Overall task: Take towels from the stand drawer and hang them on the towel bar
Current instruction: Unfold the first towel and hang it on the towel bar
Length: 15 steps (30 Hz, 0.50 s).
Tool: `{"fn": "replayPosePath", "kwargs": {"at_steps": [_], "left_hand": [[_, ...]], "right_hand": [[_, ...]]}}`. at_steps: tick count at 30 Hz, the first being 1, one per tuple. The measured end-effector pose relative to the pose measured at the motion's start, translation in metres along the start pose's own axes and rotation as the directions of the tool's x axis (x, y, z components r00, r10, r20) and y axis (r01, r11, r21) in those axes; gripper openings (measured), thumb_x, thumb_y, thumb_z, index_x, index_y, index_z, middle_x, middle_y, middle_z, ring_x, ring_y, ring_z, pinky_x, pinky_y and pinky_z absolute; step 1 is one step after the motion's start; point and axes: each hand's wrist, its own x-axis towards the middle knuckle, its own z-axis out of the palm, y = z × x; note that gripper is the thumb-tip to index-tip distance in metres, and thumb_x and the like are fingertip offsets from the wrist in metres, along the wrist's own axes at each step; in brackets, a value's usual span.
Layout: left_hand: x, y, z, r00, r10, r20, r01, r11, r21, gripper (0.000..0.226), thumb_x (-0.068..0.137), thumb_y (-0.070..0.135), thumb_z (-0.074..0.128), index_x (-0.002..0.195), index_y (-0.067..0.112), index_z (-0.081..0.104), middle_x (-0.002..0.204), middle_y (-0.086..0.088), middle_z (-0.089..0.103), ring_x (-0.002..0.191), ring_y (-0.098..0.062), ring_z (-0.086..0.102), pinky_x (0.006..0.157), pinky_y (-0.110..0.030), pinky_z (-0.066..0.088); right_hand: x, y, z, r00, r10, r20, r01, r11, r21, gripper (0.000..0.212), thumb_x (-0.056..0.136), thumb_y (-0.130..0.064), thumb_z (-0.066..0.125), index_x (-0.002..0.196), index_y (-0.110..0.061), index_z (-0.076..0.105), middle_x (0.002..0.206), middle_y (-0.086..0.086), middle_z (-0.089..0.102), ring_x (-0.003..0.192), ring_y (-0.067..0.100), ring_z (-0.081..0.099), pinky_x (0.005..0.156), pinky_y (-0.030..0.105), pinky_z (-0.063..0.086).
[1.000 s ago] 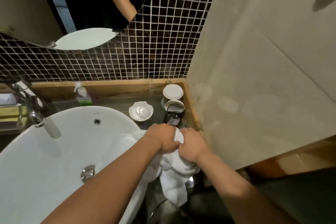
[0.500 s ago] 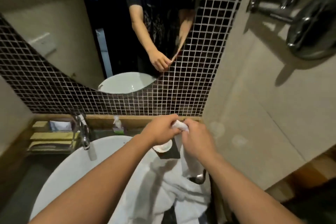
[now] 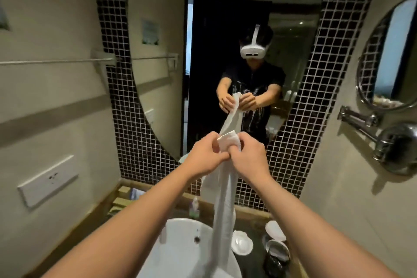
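The white towel [image 3: 225, 205] hung with its long axis upright, gathered into a narrow rope-like column that ran from the two hands straight down over the wash basin [image 3: 180, 246], its lower end passing out of view at the bottom edge. Its top end was bunched into a small wad that pointed up and poked out between the hands. The left hand [image 3: 203, 156] had its grip clenched on the left side of that wad, fingers curled in around the cloth, and the right hand [image 3: 246, 156] was clenched on the right side in the same way; the two hands touched each other at the knuckles, just above the basin and in front of the oval mirror [image 3: 225, 40]. The mirror showed the same hold from the front, with the towel trailing down from both fists. A towel bar [image 3: 56, 61] ran level along the wall well to the left of the basin and higher, apart from the towel. On the surface to the right of the basin stood a small white dish [image 3: 242, 245], a round white lid [image 3: 275, 230] and a dark kettle [image 3: 276, 255]. A soap bottle [image 3: 194, 209] stood behind the basin.
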Motion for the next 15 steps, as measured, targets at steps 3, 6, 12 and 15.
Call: {"fn": "replayPosePath", "kwargs": {"at_steps": [3, 6, 12, 15], "left_hand": [[0.006, 0.004, -0.036, 0.999, -0.007, -0.046, 0.004, 0.997, -0.077, 0.031, 0.076, 0.033, 0.074, 0.103, 0.025, 0.061, 0.11, 0.003, 0.067, 0.11, -0.017, 0.063, 0.093, -0.037, 0.051], [0.008, 0.009, -0.069, 1.0, -0.021, -0.001, 0.021, 0.98, -0.2, 0.042, 0.088, 0.006, 0.062, 0.129, 0.018, 0.058, 0.129, 0.0, 0.06, 0.123, -0.014, 0.054, 0.097, -0.027, 0.043], [0.022, 0.011, -0.109, 0.994, 0.026, 0.104, -0.008, 0.985, -0.175, 0.01, 0.088, 0.019, 0.069, 0.089, 0.01, 0.064, 0.09, -0.006, 0.064, 0.083, -0.014, 0.058, 0.078, -0.03, 0.045], [0.037, 0.015, -0.117, 0.998, 0.062, 0.003, -0.062, 0.993, -0.101, 0.019, 0.091, 0.024, 0.063, 0.075, 0.018, 0.053, 0.076, 0.001, 0.055, 0.07, -0.012, 0.048, 0.065, -0.028, 0.038]], "right_hand": [[0.014, -0.03, 0.003, 0.999, -0.016, 0.031, 0.013, 0.996, 0.087, 0.015, 0.09, -0.011, 0.055, 0.077, -0.018, 0.058, 0.077, -0.002, 0.06, 0.069, 0.012, 0.053, 0.055, 0.027, 0.037], [0.03, -0.057, 0.006, 0.996, 0.002, 0.089, -0.02, 0.977, 0.21, 0.017, 0.089, -0.002, 0.05, 0.076, -0.012, 0.055, 0.076, 0.002, 0.056, 0.072, 0.016, 0.05, 0.059, 0.029, 0.04], [0.053, -0.095, 0.015, 0.993, 0.03, 0.112, -0.067, 0.938, 0.34, 0.02, 0.089, -0.001, 0.048, 0.101, -0.006, 0.064, 0.088, 0.007, 0.062, 0.077, 0.019, 0.055, 0.069, 0.036, 0.047], [0.062, -0.099, 0.023, 0.997, 0.027, 0.067, -0.046, 0.951, 0.306, 0.022, 0.093, -0.007, 0.045, 0.1, -0.017, 0.063, 0.089, 0.004, 0.062, 0.078, 0.017, 0.056, 0.068, 0.035, 0.048]]}}
